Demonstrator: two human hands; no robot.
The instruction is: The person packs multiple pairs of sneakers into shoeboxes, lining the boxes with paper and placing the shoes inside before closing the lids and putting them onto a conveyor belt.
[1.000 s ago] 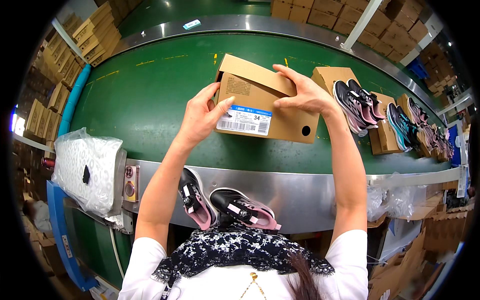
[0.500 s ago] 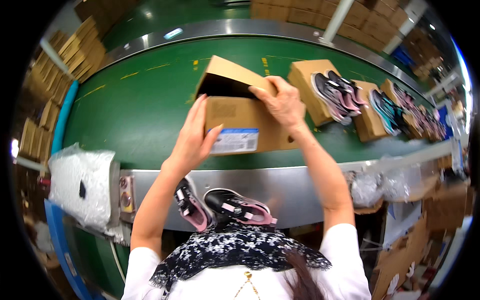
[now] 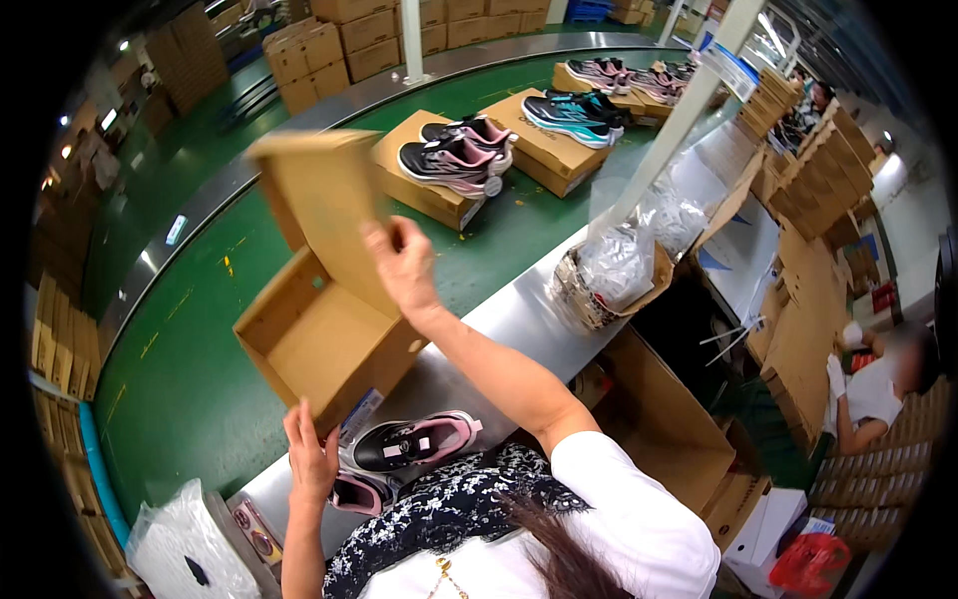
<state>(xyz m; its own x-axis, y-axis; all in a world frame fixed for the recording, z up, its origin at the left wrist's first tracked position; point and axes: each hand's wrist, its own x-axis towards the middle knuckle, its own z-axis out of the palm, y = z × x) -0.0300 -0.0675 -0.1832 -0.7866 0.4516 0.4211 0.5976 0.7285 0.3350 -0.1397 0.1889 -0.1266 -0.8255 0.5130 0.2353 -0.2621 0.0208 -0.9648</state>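
While the R hand (image 3: 403, 268) has bent fingers at the raised tan cardboard lid (image 3: 334, 195), the L hand (image 3: 312, 464), fingers a bit apart, touches the open tan cardboard box (image 3: 324, 344) mid-left in pic. Can't tell if either hand grips. Prob. the opening step; next move needs lid well back.

The upper part of the lid (image 3: 334, 195) is blurred, and the fingers of the right hand (image 3: 407, 268) are also not quite sharp. The left hand (image 3: 313, 461) covers a part of the lower shoe (image 3: 356, 493). On the box (image 3: 377, 361), the label (image 3: 361, 411) is turned too much for reading. The lower edge cuts the left forearm (image 3: 302, 544) and the white pack (image 3: 175, 549). The farthest shoes (image 3: 681, 72) are too small to tell their details.
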